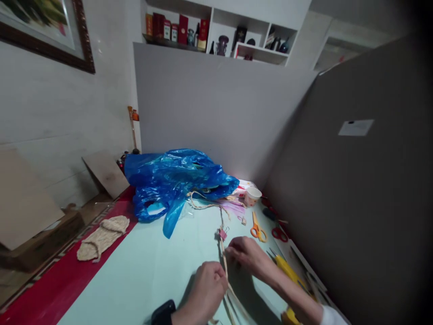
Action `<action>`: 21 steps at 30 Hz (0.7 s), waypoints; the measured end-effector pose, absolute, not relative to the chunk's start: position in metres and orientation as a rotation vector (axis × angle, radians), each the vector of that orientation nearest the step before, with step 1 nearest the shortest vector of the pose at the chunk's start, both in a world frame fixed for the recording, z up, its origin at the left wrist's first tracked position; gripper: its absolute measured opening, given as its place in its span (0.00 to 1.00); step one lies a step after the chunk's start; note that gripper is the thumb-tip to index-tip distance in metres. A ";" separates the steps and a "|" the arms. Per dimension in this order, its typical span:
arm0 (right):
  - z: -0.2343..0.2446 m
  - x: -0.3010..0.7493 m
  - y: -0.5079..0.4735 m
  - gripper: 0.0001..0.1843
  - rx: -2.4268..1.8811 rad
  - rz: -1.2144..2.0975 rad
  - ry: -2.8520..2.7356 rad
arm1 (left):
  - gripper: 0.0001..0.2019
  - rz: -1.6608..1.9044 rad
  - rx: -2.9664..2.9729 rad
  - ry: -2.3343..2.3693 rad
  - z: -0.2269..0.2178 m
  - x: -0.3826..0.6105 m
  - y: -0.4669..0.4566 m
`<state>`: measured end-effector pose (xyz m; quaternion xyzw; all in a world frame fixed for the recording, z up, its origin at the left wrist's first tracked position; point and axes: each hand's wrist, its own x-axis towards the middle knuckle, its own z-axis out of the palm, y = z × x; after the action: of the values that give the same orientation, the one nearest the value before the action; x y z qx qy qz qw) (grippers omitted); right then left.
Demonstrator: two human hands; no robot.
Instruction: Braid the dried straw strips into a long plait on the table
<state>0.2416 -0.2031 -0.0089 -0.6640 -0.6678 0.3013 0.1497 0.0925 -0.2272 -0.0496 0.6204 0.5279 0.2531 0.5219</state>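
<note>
Pale straw-coloured cord strands (pixel 225 264) run down the table from a pink binder clip (pixel 222 234), which grips their upper part. My left hand (pixel 211 282) is closed around the strands below the clip, a dark band on its wrist. Just right of the cord and under the clip, my right hand (pixel 245 255) has its fingers pinched together. Its fingertips lie against or very near the cord; what is between them is hidden. Loose strand ends (pixel 233 302) trail toward the bottom edge.
A crumpled blue plastic bag (pixel 179 174) lies at the back, beside a paper cup (pixel 253 196). Orange scissors (pixel 257 229), red-handled scissors (pixel 280 234) and a yellow glue gun (pixel 287 271) lie right. A woven straw piece (pixel 103 237) rests left. Grey panels (pixel 216 104) stand behind and right.
</note>
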 end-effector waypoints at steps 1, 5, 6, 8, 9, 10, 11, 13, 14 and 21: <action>0.002 0.245 -0.194 0.11 -1.941 0.700 -2.000 | 0.05 0.593 1.489 1.270 -0.048 0.093 -0.227; 0.034 0.240 -0.133 0.18 -1.944 0.079 -2.258 | 0.07 0.552 1.482 1.309 -0.048 0.095 -0.224; 0.036 0.233 -0.114 0.20 -1.895 -0.009 -2.342 | 0.07 0.544 1.479 1.312 -0.049 0.095 -0.223; 0.034 0.216 -0.078 0.22 -1.786 -0.126 -2.503 | 0.06 0.528 1.471 1.305 -0.051 0.095 -0.221; 0.031 0.206 -0.062 0.23 -1.746 -0.180 -2.558 | 0.06 0.522 1.464 1.301 -0.052 0.094 -0.219; 0.028 0.197 -0.048 0.23 -1.714 -0.238 -2.591 | 0.07 0.517 1.455 1.297 -0.053 0.094 -0.217; 0.026 0.188 -0.034 0.24 -1.688 -0.298 -2.607 | 0.07 0.513 1.444 1.296 -0.054 0.094 -0.216; 0.022 0.173 -0.012 0.26 -1.653 -0.405 -2.599 | 0.08 0.505 1.423 1.296 -0.058 0.096 -0.212; 0.021 0.167 -0.002 0.27 -1.641 -0.444 -2.588 | 0.09 0.503 1.413 1.300 -0.060 0.097 -0.210; 0.017 0.156 0.029 0.22 -1.588 -0.554 -2.583 | 0.08 0.475 1.380 1.325 -0.087 0.113 -0.202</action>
<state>0.1561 0.0288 0.0171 -0.5150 -0.8376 -0.1797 0.0296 0.1132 -0.2024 -0.0868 0.5836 0.5602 0.2008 0.5524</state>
